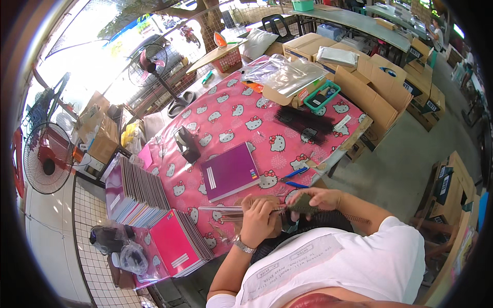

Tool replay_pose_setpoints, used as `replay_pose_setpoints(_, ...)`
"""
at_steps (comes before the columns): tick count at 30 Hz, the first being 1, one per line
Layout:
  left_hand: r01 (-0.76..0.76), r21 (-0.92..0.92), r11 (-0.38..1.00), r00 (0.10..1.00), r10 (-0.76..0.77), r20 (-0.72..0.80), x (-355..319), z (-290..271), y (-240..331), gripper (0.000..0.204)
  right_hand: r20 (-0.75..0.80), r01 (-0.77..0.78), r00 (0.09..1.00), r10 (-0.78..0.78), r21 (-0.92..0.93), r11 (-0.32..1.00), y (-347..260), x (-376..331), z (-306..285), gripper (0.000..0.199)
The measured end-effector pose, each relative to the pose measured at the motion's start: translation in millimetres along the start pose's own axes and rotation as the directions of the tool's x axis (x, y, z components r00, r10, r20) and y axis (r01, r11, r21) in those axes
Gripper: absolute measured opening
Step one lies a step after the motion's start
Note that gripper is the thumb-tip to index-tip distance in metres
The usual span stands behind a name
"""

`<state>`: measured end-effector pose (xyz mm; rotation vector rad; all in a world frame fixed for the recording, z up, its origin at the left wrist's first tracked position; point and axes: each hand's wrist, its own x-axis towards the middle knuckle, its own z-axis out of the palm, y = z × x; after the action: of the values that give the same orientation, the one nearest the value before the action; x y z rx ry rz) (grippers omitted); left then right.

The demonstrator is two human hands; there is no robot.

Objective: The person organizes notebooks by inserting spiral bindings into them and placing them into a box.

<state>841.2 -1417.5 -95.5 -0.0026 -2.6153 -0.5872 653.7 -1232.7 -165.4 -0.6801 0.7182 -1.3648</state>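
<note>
Near the table's front edge, my left hand (259,215) is closed on a thin notebook (220,208), seen nearly edge-on with its pale pages to the left. To its right, my right hand (324,197) pinches a dark olive ridged piece (303,204) close to the notebook's right end. A thin ridged strip like a binding coil (358,219) runs below my right forearm; whether it joins the olive piece I cannot tell. Just beyond my hands lie a purple notebook (230,172) and a blue-handled tool like pliers (296,184).
Stacked notebooks (134,192) and pink-covered ones (182,244) stand at the left. A black hole punch (186,145), dark binding coils (305,124) and a green tray (322,96) lie on the pink tablecloth (226,120). Cardboard boxes (367,92) flank the right; fans (49,164) stand left.
</note>
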Motion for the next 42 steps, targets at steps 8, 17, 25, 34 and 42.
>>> replay_pose_setpoints(8,0.04,0.352,0.935,0.999,-0.036,-0.017,0,4,-12,0.019,-0.139,0.128,0.97,-0.201,-0.411,0.903,-29,72,-26,0.052)
replay_pose_setpoints(17,0.163,0.052,0.985,0.985,-0.16,-0.062,1,8,-6,0.019,-0.064,0.17,0.974,-0.215,-0.418,0.892,-42,92,-6,0.034)
replay_pose_setpoints(25,0.048,0.234,0.971,0.991,-0.016,-0.135,1,25,-12,0.016,-0.105,0.171,0.961,-0.255,-0.495,0.852,-38,77,2,0.041)
replay_pose_setpoints(34,-0.019,0.051,0.998,0.994,0.025,-0.105,9,8,-10,0.019,-0.118,0.168,0.972,-0.203,-0.255,0.952,-49,21,26,0.06)
replay_pose_setpoints(42,0.048,0.082,0.995,0.998,-0.051,0.039,10,-3,-9,0.017,0.231,0.344,0.922,-0.31,-0.857,0.384,-66,10,52,0.057)
